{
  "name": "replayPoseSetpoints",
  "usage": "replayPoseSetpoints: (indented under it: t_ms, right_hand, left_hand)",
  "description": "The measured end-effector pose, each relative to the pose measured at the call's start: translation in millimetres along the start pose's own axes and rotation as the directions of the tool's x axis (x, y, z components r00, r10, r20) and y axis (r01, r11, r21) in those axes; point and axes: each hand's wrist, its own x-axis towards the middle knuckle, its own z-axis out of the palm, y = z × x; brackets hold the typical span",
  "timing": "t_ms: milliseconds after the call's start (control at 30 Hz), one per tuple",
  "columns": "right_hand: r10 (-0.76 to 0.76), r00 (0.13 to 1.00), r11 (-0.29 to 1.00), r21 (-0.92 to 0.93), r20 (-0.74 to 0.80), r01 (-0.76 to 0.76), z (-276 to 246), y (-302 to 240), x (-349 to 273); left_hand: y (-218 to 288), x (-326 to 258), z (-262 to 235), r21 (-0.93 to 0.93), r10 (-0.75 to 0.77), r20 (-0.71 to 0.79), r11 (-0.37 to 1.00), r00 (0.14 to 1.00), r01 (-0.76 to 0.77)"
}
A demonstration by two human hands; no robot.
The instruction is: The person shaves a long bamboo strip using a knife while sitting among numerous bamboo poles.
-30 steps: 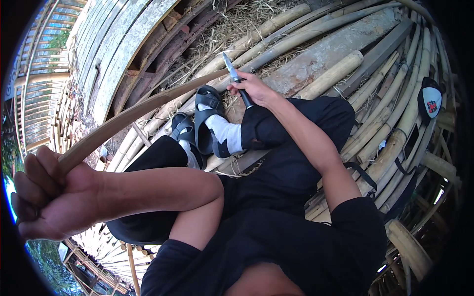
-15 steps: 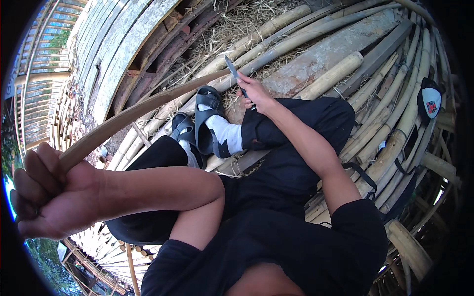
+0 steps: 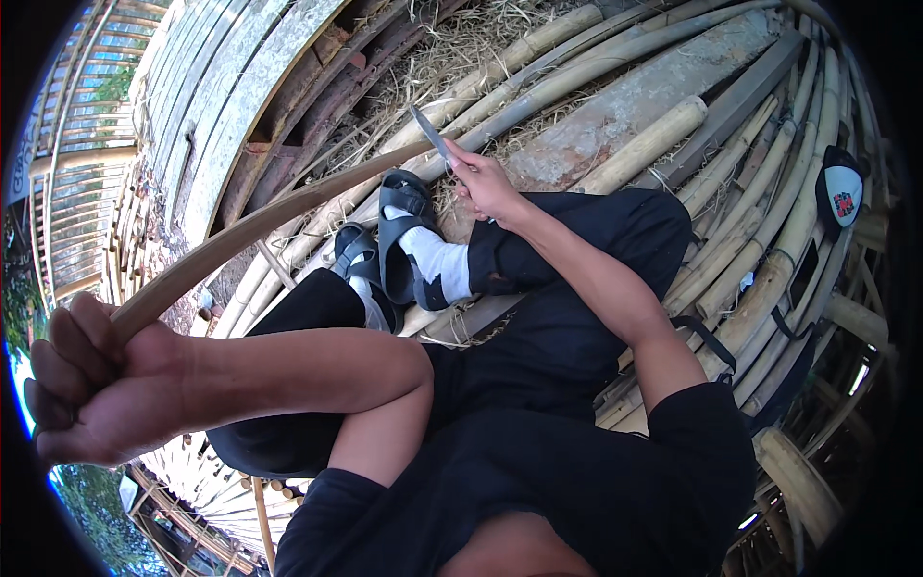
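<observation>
My left hand [image 3: 106, 385] is closed around the near end of a long bamboo strip [image 3: 260, 226], which slants away to the upper right. In my right hand [image 3: 486, 185] is a knife [image 3: 430, 131], its handle mostly hidden by my fingers. The blade points up and to the left, close by the strip's far end; whether blade and strip touch I cannot tell. Beneath the strip are my dark sandals [image 3: 394, 274] and white socks [image 3: 437, 262]. My right forearm passes over my black trouser leg [image 3: 615, 226].
Many bamboo poles [image 3: 644, 144] lie around my feet and to the right. A cap [image 3: 838, 188] rests on the poles at the far right. Wooden planks [image 3: 231, 106] and straw shavings [image 3: 461, 53] are beyond my feet. A slatted bamboo fence [image 3: 87, 159] stands at the left.
My right hand has shifted slightly left, and the knife blade has tilted further left. My left hand still holds the strip, nearly in place.
</observation>
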Motion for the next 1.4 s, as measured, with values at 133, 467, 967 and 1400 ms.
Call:
replayPoseSetpoints:
  t_ms: [133, 467, 967, 1400]
  right_hand:
    - [-0.012, 0.991, 0.994, -0.111, -0.136, -0.003, -3, 10, 11]
    - [-0.079, 0.977, 0.976, -0.216, -0.197, 0.035, 0, 0, -2]
    - [-0.113, 0.987, 0.977, -0.193, -0.110, 0.090, 18, -17, -29]
    - [-0.285, 0.958, 0.944, -0.168, 0.014, 0.283, 40, -25, -57]
  left_hand:
    - [2, -2, 12, 0.005, -0.008, 0.028, 1.000, 1.000, 0.008]
    - [2, 0, 7, -0.012, -0.017, 0.028, 1.000, 0.999, 0.017]
    - [3, 1, 1, -0.174, -0.088, 0.191, 0.977, 0.978, 0.122]
    - [-3, 8, -3, -0.059, -0.075, 0.147, 0.995, 0.986, 0.085]
